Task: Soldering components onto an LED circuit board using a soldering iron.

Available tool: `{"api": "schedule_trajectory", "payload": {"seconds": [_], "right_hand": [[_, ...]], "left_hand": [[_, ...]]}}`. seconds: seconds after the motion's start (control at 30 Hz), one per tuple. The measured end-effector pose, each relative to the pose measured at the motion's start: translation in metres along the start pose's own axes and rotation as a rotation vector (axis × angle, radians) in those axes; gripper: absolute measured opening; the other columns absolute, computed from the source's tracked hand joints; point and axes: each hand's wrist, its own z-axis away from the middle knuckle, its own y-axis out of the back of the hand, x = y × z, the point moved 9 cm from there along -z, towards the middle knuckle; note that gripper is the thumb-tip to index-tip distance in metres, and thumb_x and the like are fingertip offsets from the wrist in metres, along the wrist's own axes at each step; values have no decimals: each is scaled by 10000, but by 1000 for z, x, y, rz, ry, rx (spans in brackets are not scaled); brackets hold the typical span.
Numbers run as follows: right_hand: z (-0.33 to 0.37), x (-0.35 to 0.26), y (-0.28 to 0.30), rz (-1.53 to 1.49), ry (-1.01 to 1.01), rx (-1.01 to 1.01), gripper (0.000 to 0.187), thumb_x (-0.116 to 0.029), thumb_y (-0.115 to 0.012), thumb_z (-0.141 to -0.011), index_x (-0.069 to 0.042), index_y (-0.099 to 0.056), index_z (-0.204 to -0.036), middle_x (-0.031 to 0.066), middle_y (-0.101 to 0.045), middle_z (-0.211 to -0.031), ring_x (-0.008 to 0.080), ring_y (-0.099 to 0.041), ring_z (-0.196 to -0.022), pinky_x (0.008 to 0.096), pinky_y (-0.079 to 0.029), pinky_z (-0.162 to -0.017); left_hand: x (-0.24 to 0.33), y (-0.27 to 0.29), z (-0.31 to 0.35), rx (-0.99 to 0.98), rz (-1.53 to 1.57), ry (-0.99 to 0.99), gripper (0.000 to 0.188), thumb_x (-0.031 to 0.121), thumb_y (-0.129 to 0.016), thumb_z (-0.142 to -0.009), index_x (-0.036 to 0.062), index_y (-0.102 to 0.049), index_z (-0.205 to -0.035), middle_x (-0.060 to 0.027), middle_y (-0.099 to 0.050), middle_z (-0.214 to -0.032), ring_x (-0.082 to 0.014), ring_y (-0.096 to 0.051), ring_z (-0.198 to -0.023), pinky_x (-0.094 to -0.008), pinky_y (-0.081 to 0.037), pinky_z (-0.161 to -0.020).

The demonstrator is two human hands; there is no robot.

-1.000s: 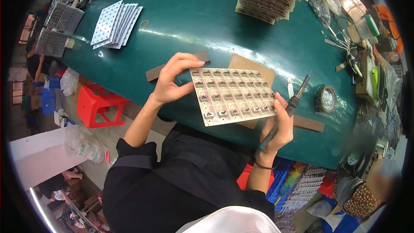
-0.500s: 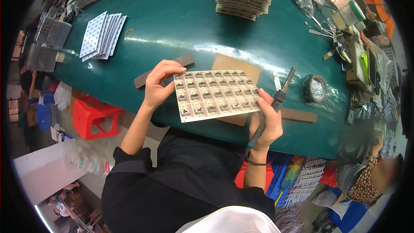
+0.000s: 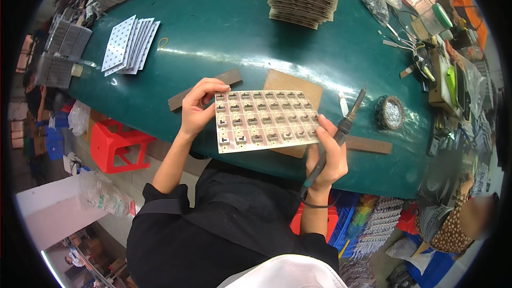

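Observation:
A pale circuit board panel [image 3: 266,119] with rows of small dark slide switches is held up, tilted, above the near edge of the green table. My left hand [image 3: 199,108] is closed on its upper left corner, thumb beneath and fingers along the top. My right hand [image 3: 329,154] pinches the board's right edge while also gripping a soldering iron [image 3: 345,124], whose tip points up and away to the right. Behind the board lies a brown square board [image 3: 290,81], partly covered by it. Right of the iron sits a round tin of silvery material [image 3: 393,113].
Dark bars [image 3: 368,144] lie on the green table [image 3: 213,37]. A tall stack of panels [image 3: 301,0] stands at the back, white panels [image 3: 130,45] at left. Tools, cables and a green-lidded jar [image 3: 440,17] crowd the right side. A red stool [image 3: 114,146] is left, a person [image 3: 453,218] lower right.
The board has tipped a little and sunk slightly, its right edge shifting a bit left with my right hand and the iron. Both hands keep their hold.

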Motion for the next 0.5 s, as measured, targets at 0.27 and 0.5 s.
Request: {"api": "schedule_trajectory", "payload": {"seconds": [0.27, 0.5], "right_hand": [[0, -3, -5, -47, -42, -25, 231, -27, -665, -880, -6, -623, -1106, 252, -683, -1090, 357, -686, -992, 409, -550, -872], [-1, -5, -5, -64, -33, -1, 229, -28, -694, -868, -11, -623, -1086, 249, -683, -1080, 362, -692, -958, 395, -577, -815]], "left_hand": [[2, 3, 3, 8, 147, -2, 307, -35, -693, -807, -6, -663, -1111, -77, -635, -1113, -75, -547, -900, -181, -366, -693], [1, 9, 4, 22, 172, 10, 327, -3, -713, -784, 3, -662, -1106, -64, -642, -1089, -73, -536, -865, -193, -348, -661]]}}
